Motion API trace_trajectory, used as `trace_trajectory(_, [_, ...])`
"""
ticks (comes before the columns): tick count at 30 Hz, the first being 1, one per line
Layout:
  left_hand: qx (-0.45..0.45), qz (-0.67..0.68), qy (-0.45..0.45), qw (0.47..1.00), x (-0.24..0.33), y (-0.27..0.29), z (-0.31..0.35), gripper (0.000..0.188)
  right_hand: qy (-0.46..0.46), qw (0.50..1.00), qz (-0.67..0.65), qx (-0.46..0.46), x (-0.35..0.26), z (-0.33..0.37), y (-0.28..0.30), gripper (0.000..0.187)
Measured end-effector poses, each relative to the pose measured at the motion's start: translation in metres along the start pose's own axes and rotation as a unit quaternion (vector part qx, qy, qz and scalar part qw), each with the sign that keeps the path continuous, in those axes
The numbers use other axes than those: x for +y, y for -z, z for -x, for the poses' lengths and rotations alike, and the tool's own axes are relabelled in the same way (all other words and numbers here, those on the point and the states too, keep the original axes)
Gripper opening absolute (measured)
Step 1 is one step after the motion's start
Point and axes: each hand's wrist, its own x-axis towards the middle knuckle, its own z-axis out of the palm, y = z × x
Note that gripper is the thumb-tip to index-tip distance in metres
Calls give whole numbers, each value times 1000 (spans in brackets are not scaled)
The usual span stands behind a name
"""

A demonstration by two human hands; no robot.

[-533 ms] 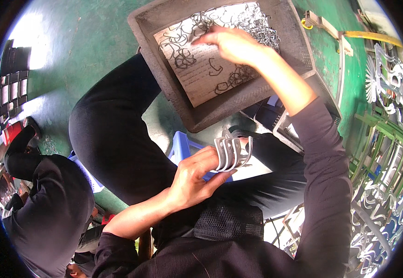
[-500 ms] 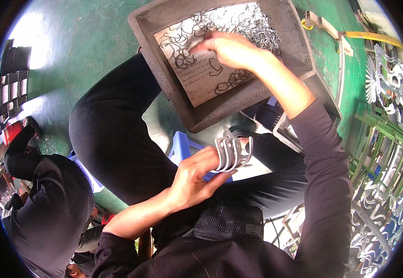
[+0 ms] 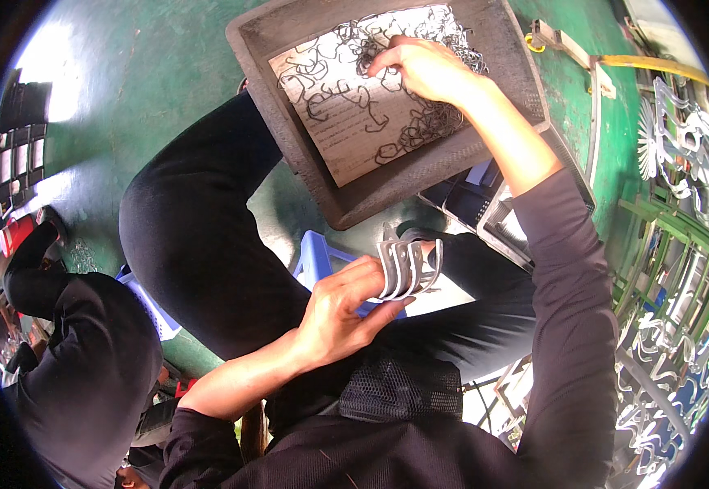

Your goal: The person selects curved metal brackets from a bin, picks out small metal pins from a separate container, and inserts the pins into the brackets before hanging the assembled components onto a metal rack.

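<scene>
My left hand (image 3: 342, 314) is closed on several curved metal hooks (image 3: 407, 269), stacked side by side like a set of C-shaped plates with small holes. The thumb presses them from below, above my lap. My right hand (image 3: 432, 69) reaches into a grey plastic bin (image 3: 403, 179), its fingers curled in among bent wire hooks (image 3: 330, 61). Thumb and forefinger are at a dark cluster of these hooks; the other fingertips are hidden. The wire hooks lie tangled on a printed cardboard sheet (image 3: 342, 151) in the bin, densest at its far right.
A blue plastic stool (image 3: 315, 257) stands below the bin. Black crates (image 3: 485, 191) are beside the bin's right corner. Racks of metal parts (image 3: 656, 399) and a green frame (image 3: 672, 236) line the right. Another person in dark clothes (image 3: 94, 367) sits at left.
My right hand has moved right and slightly away within the bin. Wire hooks have shifted, with a denser cluster by its thumb. My left hand stays with its metal hooks.
</scene>
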Motion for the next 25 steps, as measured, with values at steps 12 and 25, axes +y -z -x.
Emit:
trace_trajectory(12, [3, 3, 3, 1000, -1, 0, 2, 22, 26, 998, -56, -10, -38, -9, -23, 35])
trace_trajectory(25, [20, -17, 33, 999, 11, 5, 13, 22, -134, 888, -439, 13, -42, 27, 3, 24])
